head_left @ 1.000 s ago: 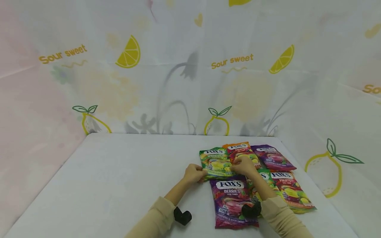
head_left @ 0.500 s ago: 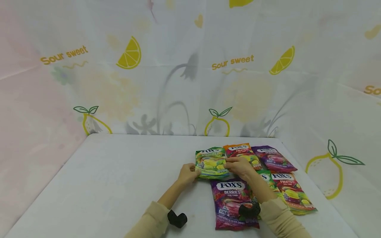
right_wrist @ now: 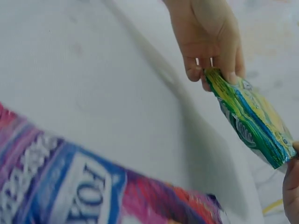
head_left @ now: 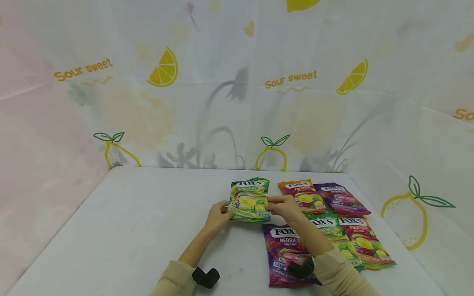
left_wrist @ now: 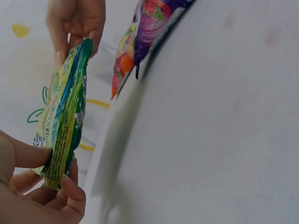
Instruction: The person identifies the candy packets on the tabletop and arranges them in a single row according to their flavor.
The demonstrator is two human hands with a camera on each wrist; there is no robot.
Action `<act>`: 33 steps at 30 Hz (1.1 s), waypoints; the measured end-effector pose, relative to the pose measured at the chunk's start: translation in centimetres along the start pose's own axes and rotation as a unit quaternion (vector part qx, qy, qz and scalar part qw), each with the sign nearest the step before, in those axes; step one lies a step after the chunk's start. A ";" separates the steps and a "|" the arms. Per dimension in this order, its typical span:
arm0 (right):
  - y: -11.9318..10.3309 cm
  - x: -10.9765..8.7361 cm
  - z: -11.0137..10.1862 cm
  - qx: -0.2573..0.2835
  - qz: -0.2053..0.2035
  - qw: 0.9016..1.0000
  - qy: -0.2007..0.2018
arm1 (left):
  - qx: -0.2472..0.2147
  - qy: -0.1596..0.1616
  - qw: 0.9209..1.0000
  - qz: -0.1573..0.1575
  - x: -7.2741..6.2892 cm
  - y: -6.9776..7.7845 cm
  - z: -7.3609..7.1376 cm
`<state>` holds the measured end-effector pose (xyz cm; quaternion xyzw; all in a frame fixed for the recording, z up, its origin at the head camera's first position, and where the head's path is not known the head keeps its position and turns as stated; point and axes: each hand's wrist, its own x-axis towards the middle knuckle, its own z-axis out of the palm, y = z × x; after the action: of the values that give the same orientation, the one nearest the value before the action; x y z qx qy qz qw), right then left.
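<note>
Between both hands a green and yellow candy bag [head_left: 249, 199] is held up off the white table, its front facing the head camera. My left hand [head_left: 217, 218] pinches the bag's lower left edge, thumb on the front and fingers behind, as the left wrist view shows. At the opposite edge my right hand [head_left: 286, 209] pinches it between thumb and fingers. In the right wrist view the bag [right_wrist: 252, 121] is seen edge-on, clear of the table. A purple berries candy bag [head_left: 283, 250] lies below my right hand, partly covered by the right forearm.
To the right lie an orange-topped fruits bag [head_left: 303, 195], a purple bag [head_left: 341, 198], another green bag [head_left: 327, 224] and a second fruits bag [head_left: 364, 240]. The white table [head_left: 159, 209] stretches left. A printed cloth [head_left: 207, 102] hangs behind it.
Both hands have moved left with the green candy bag, lifting it away from beside the orange-topped fruits bag. The other bags have stayed in place.
</note>
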<state>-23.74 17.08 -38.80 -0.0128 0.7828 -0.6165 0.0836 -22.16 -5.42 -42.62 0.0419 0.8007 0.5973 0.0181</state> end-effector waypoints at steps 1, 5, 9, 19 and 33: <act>0.0 0.1 0.4 0.003 -0.002 1.000 0.000 | 0.004 0.004 1.000 0.002 0.0 0.0 -0.4; -0.5 0.6 2.2 0.017 0.001 1.000 0.010 | 0.018 0.016 1.000 0.003 -0.2 0.0 -2.0; -1.2 1.0 4.0 0.026 -0.005 1.000 0.008 | 0.029 0.031 0.999 0.002 -0.2 -0.1 -3.7; -2.4 1.9 7.3 0.042 -0.023 0.998 -0.044 | 0.052 0.054 0.997 -0.013 -0.8 0.2 -7.6; -3.2 3.1 11.2 0.029 -0.018 0.997 -0.074 | 0.070 0.063 0.995 -0.016 -1.7 -0.5 -11.4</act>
<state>-25.42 5.13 -38.58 -0.0702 0.7561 -0.6376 0.1303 -21.37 -16.61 -39.87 -0.0076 0.8405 0.5412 -0.0252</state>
